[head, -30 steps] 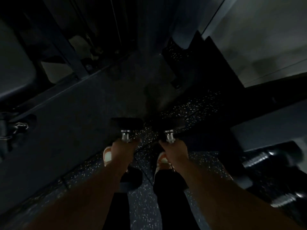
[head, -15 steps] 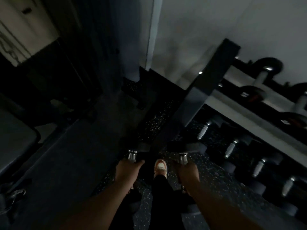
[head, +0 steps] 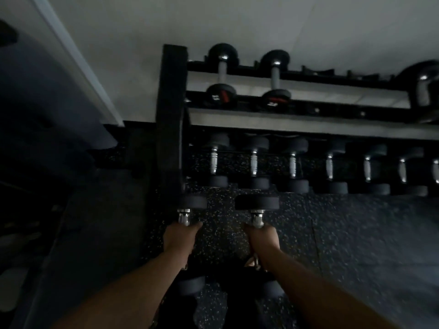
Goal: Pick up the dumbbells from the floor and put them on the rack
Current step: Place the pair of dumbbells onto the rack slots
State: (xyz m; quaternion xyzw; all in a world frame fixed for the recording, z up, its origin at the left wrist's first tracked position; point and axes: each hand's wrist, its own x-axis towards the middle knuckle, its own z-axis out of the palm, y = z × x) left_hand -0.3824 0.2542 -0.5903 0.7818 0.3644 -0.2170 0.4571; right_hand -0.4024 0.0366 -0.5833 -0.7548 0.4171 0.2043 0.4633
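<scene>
Speckled rubber floor (head: pixel 332 233), dim light. We note the left hand (head: pixel 179 238) closed around the left dumbbell (head: pixel 187 210) and the right hand (head: pixel 262 241) around the right dumbbell (head: pixel 257 207), both held near the rack (head: pixel 171 115), beside its lower row.

Dim light is falling on a pale wall (head: pixel 261 22) that is rising behind everything. Below the wall, speckled black rubber flooring (head: pixel 344 233) is spreading out (flecks faint in the gloom). Left of the wall, a white trim strip (head: pixel 78 65) is running diagonally beside dark, unreadable shapes.
</scene>
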